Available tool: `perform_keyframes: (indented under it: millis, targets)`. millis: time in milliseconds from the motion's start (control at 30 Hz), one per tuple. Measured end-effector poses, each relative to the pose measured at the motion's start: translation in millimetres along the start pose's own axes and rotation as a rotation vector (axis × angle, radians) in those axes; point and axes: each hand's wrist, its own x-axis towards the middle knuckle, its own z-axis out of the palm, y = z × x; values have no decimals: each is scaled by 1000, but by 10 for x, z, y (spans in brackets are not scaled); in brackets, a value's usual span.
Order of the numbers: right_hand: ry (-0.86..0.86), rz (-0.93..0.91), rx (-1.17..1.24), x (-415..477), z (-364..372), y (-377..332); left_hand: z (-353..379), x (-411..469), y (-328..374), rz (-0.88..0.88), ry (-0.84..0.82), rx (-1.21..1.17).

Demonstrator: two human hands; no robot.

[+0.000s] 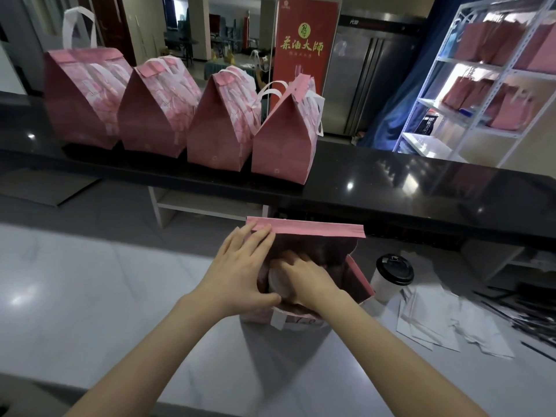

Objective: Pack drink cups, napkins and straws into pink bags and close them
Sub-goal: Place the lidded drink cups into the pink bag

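Note:
An open pink bag (319, 230) stands on the white counter in front of me. My left hand (237, 272) holds its left rim, fingers over the edge and thumb at the near side. My right hand (304, 278) reaches down into the bag and grips a white drink cup (275, 282) there; the cup is mostly hidden. A second white cup with a black lid (391, 275) stands just right of the bag. White napkins (445, 323) lie spread to its right, with dark straws (526, 320) beyond them.
Several closed pink bags (216, 127) with white handles stand in a row on the black raised ledge (421, 188) behind. A white shelf rack (469, 94) with more pink bags is at the far right. A red banner stands in the background.

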Motion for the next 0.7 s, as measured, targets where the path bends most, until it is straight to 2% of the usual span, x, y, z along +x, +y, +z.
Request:
perform_keyframes:
  millis: [133,267,500,633,700]
  targets:
    - [-54,19,91,28,27,52,29,25,-114,10,-103,32]
    - [-125,39,182,110,-34,82,53,3,-137,40,-107,12]
    - [-217,10,36,308,32,-84,83,66,-181,41,-96,-16]
    - [-374,-14,-71,487,-11,-130,118,112,-245,38,-99,-50]
    - [-336,-17,-27,467,-47,-107,132,140,-257,43,-98,-69]
